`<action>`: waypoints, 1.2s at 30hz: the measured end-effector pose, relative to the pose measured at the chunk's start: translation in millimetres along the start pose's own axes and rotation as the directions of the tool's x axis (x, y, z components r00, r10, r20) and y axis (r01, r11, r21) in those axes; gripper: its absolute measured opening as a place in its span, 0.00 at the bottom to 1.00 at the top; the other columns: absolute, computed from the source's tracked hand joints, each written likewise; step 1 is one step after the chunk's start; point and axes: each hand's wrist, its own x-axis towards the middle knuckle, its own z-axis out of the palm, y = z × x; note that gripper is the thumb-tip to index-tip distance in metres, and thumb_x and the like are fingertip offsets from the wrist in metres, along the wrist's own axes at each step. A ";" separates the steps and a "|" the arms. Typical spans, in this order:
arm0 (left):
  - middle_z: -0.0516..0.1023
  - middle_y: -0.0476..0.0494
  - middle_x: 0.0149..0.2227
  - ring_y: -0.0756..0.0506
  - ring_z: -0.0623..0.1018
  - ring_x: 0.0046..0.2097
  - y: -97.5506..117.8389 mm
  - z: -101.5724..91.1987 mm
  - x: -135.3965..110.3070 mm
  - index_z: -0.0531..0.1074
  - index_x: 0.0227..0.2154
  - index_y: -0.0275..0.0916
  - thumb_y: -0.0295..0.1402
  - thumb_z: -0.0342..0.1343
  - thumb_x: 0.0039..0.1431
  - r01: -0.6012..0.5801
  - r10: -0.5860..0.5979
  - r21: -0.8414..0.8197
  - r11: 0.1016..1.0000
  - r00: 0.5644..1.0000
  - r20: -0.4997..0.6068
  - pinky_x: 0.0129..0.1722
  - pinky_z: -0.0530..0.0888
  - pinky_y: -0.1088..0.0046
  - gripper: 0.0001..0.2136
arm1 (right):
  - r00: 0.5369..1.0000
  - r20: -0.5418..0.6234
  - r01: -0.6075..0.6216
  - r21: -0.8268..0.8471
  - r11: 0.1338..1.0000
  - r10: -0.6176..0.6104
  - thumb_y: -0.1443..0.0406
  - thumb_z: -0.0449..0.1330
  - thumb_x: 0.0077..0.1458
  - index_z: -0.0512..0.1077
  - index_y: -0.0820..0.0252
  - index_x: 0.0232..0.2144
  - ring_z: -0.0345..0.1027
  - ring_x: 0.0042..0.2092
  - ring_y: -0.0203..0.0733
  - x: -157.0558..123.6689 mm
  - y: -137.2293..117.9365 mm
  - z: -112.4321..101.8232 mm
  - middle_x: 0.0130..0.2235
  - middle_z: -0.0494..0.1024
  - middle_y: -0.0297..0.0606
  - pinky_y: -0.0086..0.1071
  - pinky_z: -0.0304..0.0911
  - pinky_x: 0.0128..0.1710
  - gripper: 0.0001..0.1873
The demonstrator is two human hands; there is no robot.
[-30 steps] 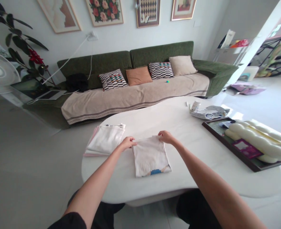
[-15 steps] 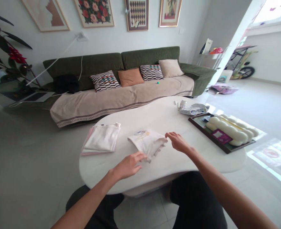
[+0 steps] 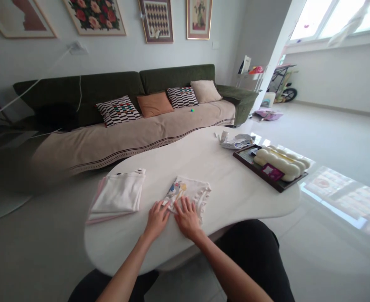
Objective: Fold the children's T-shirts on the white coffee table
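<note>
A small white folded garment point(image 3: 195, 187) with a coloured print and a ruffled right edge lies on the white table. My right hand point(image 3: 186, 214) rests flat on its front part, fingers spread. At its front left corner is my left hand point(image 3: 157, 217), fingers stretched out and touching the edge; part of that corner is hidden under the fingertips. To the left sits a stack of folded white and pink cloths point(image 3: 118, 193).
The white table point(image 3: 229, 197) has a curved edge close to my knees. At its right stands a dark tray point(image 3: 251, 170) with a puffy cream object point(image 3: 281, 161) on it. Behind the tray lies a crumpled plastic bag point(image 3: 238, 141). A green sofa point(image 3: 115, 86) stands beyond.
My right hand has come left from the ruffled edge onto the garment. My left hand has shifted to its left corner. The garment now lies flatter, its print in clearer view. The camera has turned right.
</note>
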 end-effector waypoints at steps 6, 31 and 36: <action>0.70 0.41 0.40 0.43 0.69 0.44 66.4 -6.2 -68.8 0.65 0.50 0.44 0.39 0.47 0.57 -0.246 0.279 -0.199 0.949 0.947 0.160 0.47 0.65 0.62 0.18 | 0.914 0.243 0.318 0.069 0.945 -0.326 0.60 0.49 0.57 0.66 0.47 0.48 0.45 0.60 0.40 -9.1 93.3 -76.6 0.57 0.60 0.31 0.41 0.38 0.58 0.16; 0.66 0.38 0.51 0.40 0.65 0.54 -21.9 26.9 16.2 0.68 0.47 0.39 0.36 0.44 0.58 -0.055 0.085 0.124 0.991 0.963 -0.255 0.51 0.64 0.58 0.16 | 0.990 0.039 -0.136 0.009 0.991 0.135 0.49 0.50 0.51 0.51 0.43 0.58 0.25 0.62 0.59 9.8 111.1 -87.4 0.63 0.40 0.38 0.59 0.35 0.53 0.32; 0.66 0.39 0.51 0.41 0.66 0.52 -29.4 30.0 18.9 0.67 0.47 0.42 0.37 0.45 0.57 -0.088 0.116 0.111 0.990 0.954 -0.277 0.50 0.65 0.60 0.16 | 0.959 -0.080 -0.274 -0.015 0.962 0.272 0.39 0.47 0.46 0.46 0.39 0.59 0.21 0.60 0.68 28.9 83.1 -30.9 0.63 0.38 0.38 0.65 0.32 0.50 0.39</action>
